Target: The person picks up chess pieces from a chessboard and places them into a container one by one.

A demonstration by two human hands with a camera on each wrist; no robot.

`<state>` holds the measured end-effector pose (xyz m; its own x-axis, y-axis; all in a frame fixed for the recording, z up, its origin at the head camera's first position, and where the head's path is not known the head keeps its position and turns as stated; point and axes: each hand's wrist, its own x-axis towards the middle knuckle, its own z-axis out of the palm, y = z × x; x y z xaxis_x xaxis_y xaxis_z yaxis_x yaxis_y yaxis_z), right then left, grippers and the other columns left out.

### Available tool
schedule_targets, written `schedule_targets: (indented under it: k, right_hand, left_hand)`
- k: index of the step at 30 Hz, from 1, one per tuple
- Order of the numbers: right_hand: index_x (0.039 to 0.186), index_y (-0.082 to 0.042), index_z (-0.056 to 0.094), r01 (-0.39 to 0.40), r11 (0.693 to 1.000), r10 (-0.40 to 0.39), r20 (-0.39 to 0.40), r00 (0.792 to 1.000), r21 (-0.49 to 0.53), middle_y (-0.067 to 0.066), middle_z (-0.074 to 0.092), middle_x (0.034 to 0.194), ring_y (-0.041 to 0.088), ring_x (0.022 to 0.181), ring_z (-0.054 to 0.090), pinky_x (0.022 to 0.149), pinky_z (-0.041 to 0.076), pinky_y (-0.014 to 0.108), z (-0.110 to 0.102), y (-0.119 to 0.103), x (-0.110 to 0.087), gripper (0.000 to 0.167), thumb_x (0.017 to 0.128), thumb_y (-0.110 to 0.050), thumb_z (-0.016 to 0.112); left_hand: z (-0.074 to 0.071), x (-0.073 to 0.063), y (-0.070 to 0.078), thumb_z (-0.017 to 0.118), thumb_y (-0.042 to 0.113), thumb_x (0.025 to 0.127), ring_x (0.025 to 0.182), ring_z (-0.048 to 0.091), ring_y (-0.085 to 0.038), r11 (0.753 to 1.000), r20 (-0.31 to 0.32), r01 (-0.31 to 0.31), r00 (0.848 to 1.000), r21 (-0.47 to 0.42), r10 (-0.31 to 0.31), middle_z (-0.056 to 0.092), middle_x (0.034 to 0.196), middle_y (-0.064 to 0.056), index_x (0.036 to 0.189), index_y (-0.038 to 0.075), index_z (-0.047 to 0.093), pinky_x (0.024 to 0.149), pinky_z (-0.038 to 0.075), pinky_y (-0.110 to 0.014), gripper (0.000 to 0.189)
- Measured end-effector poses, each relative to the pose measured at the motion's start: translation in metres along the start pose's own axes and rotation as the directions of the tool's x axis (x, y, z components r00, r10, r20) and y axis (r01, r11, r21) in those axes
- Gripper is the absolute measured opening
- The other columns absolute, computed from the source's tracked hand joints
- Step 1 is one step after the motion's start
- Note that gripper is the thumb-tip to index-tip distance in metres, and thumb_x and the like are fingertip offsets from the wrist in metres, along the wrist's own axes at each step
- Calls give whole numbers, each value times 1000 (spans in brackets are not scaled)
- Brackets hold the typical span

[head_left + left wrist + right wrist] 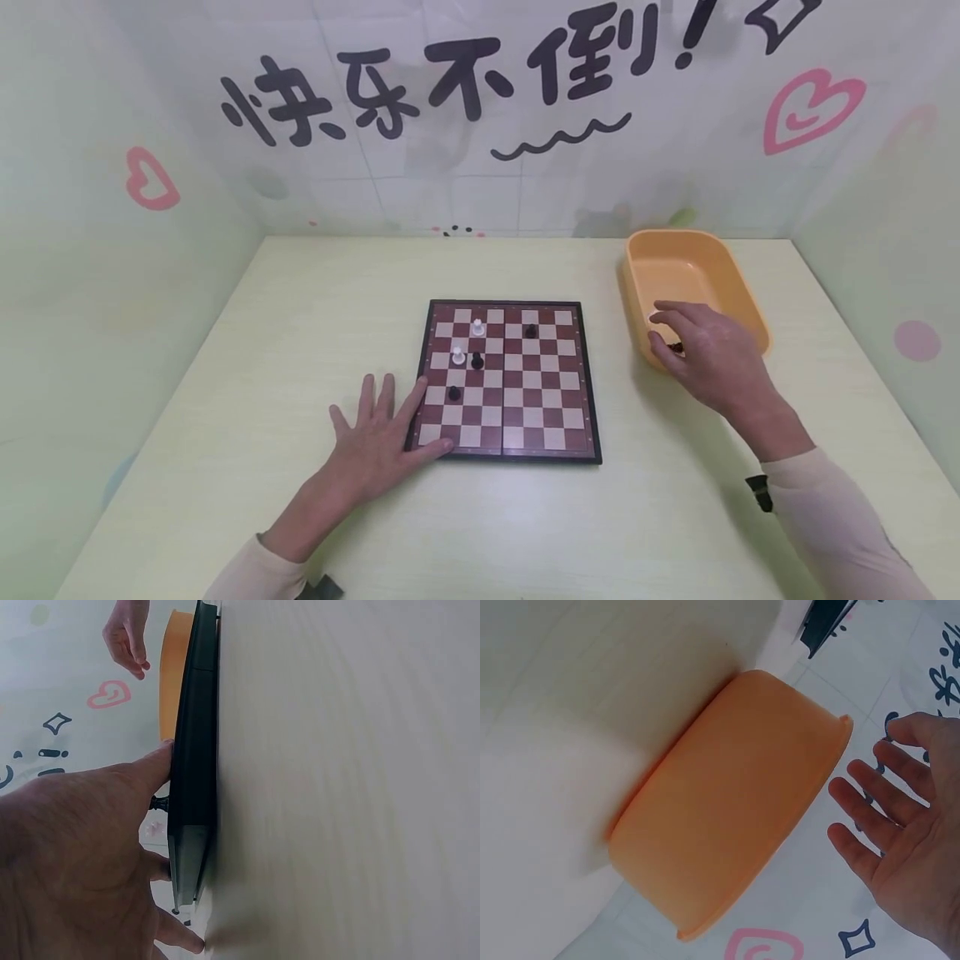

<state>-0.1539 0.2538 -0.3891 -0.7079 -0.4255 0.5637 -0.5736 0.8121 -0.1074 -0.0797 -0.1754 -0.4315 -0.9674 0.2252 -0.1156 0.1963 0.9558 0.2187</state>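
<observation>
A folding chessboard (522, 362) lies flat on the table, with two white pieces (458, 357) and three black pieces (477, 361) standing on it. My left hand (375, 458) rests at its near left corner, fingers spread; the thumb lies over the front edge and the index fingertip is at the left edge. In the left wrist view the board's dark side (193, 735) shows beside that hand. Over the near part of an orange bin (637, 321) hovers my right hand (716, 358). Its fingers are loosely bent and apart, with nothing between them in the right wrist view (922, 825).
Inside the bin, small dark pieces (675, 347) show partly behind the right hand. The bin stands right of the board, near the back wall (450, 200). Pale table surface (315, 317) extends around the board, and side walls rise left and right.
</observation>
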Motion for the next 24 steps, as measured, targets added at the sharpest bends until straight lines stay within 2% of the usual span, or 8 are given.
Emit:
schedule_targets:
  k: [6, 11, 14, 24]
  right_hand:
    - [105, 0, 73, -16, 1000, 15, 44, 999, 19, 18, 67, 124, 37, 112, 63, 77, 57, 53, 6, -11, 3, 21, 86, -8, 76]
    - [108, -1, 72, -20, 999, 18, 59, 998, 34, 17, 65, 128, 38, 116, 61, 83, 54, 57, 11, -18, 9, 23, 87, -10, 75]
    - [110, -1, 72, -21, 999, 18, 74, 997, 39, 17, 64, 129, 37, 118, 60, 86, 54, 56, 14, -22, 11, 24, 88, -12, 75]
    - [109, -1, 71, 62, 994, -70, 91, 993, 90, 18, 65, 129, 36, 117, 61, 87, 55, 53, 32, -40, 18, 24, 90, -14, 73]
  left_hand:
    - [-1, 0, 1, 45, 81, 89, 149, 2, -51, 1000, 0, -1, 1000, -4, 1, 17, 162, -32, 164, 19, 25, 99, 6, -87, 99]
    - [-1, -1, 1, 44, 82, 89, 149, 1, -51, 1000, 3, 3, 1000, -4, -3, 16, 162, -32, 164, 19, 25, 99, 6, -86, 99]
    - [-1, -1, 0, 44, 82, 89, 149, 1, -51, 1000, 0, 1, 1000, -4, -1, 16, 162, -32, 164, 19, 25, 99, 6, -87, 99]
    - [-1, 0, 1, 45, 82, 89, 149, 2, -51, 1000, -21, -9, 1000, 19, 9, 15, 162, -32, 164, 20, 25, 98, 8, -87, 99]
